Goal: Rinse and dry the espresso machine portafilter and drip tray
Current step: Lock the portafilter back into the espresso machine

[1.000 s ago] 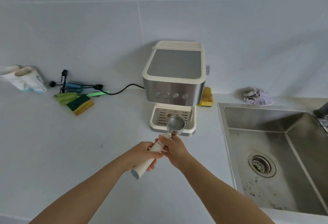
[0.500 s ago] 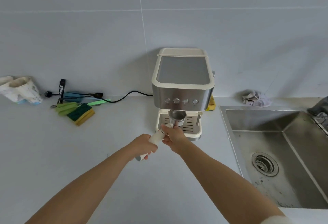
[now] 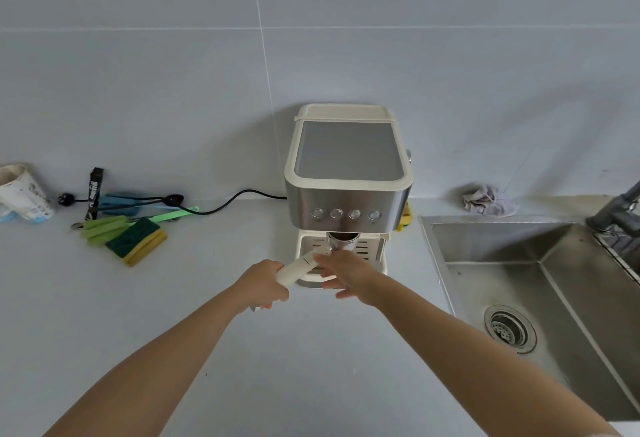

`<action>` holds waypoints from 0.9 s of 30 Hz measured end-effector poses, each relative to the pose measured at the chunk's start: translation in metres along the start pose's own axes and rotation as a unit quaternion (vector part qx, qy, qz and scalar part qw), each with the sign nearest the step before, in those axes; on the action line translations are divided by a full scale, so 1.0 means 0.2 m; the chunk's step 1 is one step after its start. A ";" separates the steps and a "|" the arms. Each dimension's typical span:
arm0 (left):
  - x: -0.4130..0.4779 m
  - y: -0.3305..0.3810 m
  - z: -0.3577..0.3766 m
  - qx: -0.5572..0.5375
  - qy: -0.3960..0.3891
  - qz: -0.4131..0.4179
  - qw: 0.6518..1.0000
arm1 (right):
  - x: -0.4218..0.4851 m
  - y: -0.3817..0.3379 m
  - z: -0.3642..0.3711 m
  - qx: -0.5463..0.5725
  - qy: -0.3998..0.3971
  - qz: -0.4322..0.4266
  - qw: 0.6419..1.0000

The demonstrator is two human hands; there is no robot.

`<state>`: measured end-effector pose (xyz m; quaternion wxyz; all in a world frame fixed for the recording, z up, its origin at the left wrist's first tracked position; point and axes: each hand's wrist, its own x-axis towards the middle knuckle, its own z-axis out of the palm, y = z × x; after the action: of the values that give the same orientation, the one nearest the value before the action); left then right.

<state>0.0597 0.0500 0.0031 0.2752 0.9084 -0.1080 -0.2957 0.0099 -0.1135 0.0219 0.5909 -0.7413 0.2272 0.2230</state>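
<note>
At mid-frame the portafilter (image 3: 338, 242) sits under the machine (image 3: 348, 194), above the drip tray (image 3: 376, 264). The left hand (image 3: 263, 284) grips its handle end. The right hand (image 3: 346, 272) touches the neck, grip unclear. It is probably rigid and head-heavy, so the handle is the best hold.

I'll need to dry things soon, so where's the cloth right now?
In the head view, the crumpled grey cloth lies at the back of the counter, right of the espresso machine and just behind the sink's back left corner.
</note>
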 end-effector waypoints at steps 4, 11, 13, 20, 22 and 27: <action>0.04 -0.02 -0.02 0.000 -0.011 0.008 1.000 | -0.17 -0.12 -0.12 -0.072 0.063 -0.130 0.987; 0.09 0.00 -0.06 -0.012 -0.016 0.021 1.000 | -0.29 -0.40 -0.38 -0.218 0.347 -0.412 0.814; 0.10 0.00 -0.08 -0.012 -0.022 0.025 0.999 | -0.21 -0.44 -0.47 -0.260 0.383 -0.367 0.807; 0.14 0.00 -0.13 0.000 -0.025 0.028 0.999 | -0.01 -0.44 -0.56 -0.337 0.309 -0.211 0.864; 0.16 0.00 -0.14 0.002 -0.024 0.029 0.999 | -0.01 -0.43 -0.56 -0.304 0.312 -0.206 0.876; 0.19 0.01 -0.16 0.006 -0.028 0.032 0.999 | 0.00 -0.42 -0.57 -0.245 0.314 -0.224 0.890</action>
<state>0.1090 0.0496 0.0080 0.2762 0.8975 -0.1467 -0.3109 0.0674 -0.2072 0.1108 0.3230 -0.9250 0.1667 -0.1109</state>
